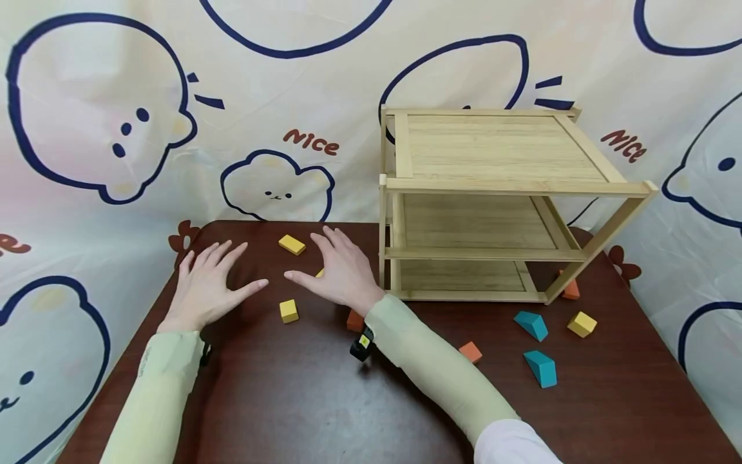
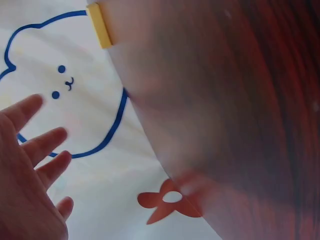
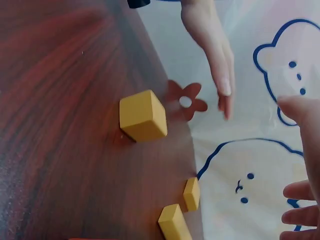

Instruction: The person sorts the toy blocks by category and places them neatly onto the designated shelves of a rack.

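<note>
Broadly, a pale backdrop (image 1: 266, 109) printed with navy cartoon bears and brown lettering fills the far side and both flanks, and before it stands a dark brown table (image 1: 261, 406) with rounded far corners. On the far right of the tabletop sits a light wooden rack (image 1: 498, 148) with three slatted tiers, its right-hand near post leaning outward toward the top. Two forearms reach in from the near side, the left sleeve (image 1: 156, 396) pale green, the right sleeve (image 1: 437, 370) the same green with a whitish part further up. Both hands are well open above the far left part of the table, thumbs pointing toward each other with a gap between: the left hand (image 1: 203, 290) spreads its fingers and holds nothing, and the right hand (image 1: 346, 270) is likewise spread and unburdened. A small black device (image 1: 361, 348) hangs at the right wrist. Among the blocks, a yellow cube (image 1: 288, 312) lies nearer than the gap between the hands, a flat yellow block (image 1: 292, 245) lies beyond it by the far edge, and another yellow block (image 3: 175, 223) shows partly behind the right thumb. One red-orange block (image 1: 355, 321) peeps out by the right wrist, another orange block (image 1: 471, 352) beside the right forearm. Rightward lie two teal wedges (image 1: 541, 369), a second yellow cube (image 1: 582, 324) and an orange piece (image 1: 570, 289) partly hidden by the rack's post.
</note>
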A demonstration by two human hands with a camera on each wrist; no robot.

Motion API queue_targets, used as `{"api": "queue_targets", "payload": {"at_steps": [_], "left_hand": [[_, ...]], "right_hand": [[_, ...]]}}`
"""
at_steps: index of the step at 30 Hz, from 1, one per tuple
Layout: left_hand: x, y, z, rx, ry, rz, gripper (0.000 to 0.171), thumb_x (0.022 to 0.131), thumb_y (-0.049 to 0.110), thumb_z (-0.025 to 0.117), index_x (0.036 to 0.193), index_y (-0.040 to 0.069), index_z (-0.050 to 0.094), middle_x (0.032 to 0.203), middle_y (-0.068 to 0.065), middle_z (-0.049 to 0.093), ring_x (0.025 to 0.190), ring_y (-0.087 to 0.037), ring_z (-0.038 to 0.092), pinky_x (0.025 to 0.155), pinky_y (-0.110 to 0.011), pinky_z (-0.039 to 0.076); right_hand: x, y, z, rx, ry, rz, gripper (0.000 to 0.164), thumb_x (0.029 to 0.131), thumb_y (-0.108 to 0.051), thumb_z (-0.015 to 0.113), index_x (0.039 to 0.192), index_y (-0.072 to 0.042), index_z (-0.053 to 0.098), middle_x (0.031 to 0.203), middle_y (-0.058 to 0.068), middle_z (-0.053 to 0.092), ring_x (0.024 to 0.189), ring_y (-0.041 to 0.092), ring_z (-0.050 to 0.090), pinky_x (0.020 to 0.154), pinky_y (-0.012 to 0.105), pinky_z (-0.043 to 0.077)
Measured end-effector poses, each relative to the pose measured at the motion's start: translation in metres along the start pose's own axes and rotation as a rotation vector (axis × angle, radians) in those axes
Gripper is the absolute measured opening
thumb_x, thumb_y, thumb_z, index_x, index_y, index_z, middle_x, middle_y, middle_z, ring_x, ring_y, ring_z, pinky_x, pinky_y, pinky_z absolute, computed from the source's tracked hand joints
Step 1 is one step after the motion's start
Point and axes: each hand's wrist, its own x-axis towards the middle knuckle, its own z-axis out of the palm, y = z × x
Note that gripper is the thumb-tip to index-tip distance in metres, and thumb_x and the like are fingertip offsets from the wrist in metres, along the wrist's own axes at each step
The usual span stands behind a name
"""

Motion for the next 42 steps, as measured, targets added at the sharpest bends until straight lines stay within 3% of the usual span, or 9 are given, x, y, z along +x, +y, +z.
{"api": "queue_targets", "payload": {"at_steps": [8, 13, 21, 32, 42], "left_hand": [[-0.007, 0.018, 0.000, -0.023, 0.005, 0.012, 0.096, 0.084, 0.078, 0.059, 0.149, 0.008, 0.051, 0.147, -0.023, 0.050, 0.136, -0.042, 0.038, 0.113, -0.070, 0.009], [-0.011, 0.027, 0.003, -0.052, -0.011, 0.021, 0.097, 0.083, 0.078, 0.060, 0.151, 0.009, 0.048, 0.147, -0.021, 0.051, 0.133, -0.042, 0.043, 0.111, -0.069, 0.016], [-0.018, 0.039, 0.014, -0.128, -0.041, 0.045, 0.097, 0.083, 0.077, 0.063, 0.151, 0.009, 0.049, 0.145, -0.019, 0.053, 0.131, -0.041, 0.047, 0.107, -0.068, 0.029], [-0.025, 0.054, 0.021, -0.211, -0.145, 0.029, 0.090, 0.085, 0.067, 0.069, 0.150, 0.008, 0.050, 0.147, -0.015, 0.053, 0.132, -0.038, 0.048, 0.106, -0.064, 0.037], [-0.028, 0.062, 0.029, -0.239, -0.150, 0.072, 0.079, 0.085, 0.057, 0.077, 0.144, 0.008, 0.057, 0.139, -0.011, 0.060, 0.126, -0.034, 0.054, 0.103, -0.058, 0.043]], "right_hand": [[-0.018, -0.006, -0.016, 0.155, 0.069, -0.071, 0.087, 0.088, -0.083, 0.045, 0.143, -0.017, 0.058, 0.147, 0.000, 0.051, 0.135, 0.017, 0.045, 0.108, 0.040, 0.042], [-0.031, -0.007, -0.029, 0.233, 0.157, -0.166, 0.070, 0.091, -0.072, 0.056, 0.133, -0.017, 0.065, 0.134, -0.006, 0.059, 0.125, 0.009, 0.051, 0.103, 0.032, 0.044], [-0.047, -0.005, -0.048, 0.320, 0.258, -0.325, 0.050, 0.092, -0.050, 0.072, 0.124, -0.012, 0.070, 0.122, -0.004, 0.067, 0.115, 0.007, 0.059, 0.096, 0.023, 0.047], [-0.065, 0.004, -0.069, 0.424, 0.293, -0.355, 0.043, 0.092, -0.041, 0.076, 0.125, -0.014, 0.070, 0.123, -0.006, 0.067, 0.116, 0.008, 0.057, 0.097, 0.025, 0.047], [-0.081, 0.013, -0.094, 0.481, 0.400, -0.461, 0.041, 0.091, -0.031, 0.079, 0.126, -0.011, 0.070, 0.123, -0.001, 0.068, 0.115, 0.013, 0.060, 0.097, 0.032, 0.049]]}}
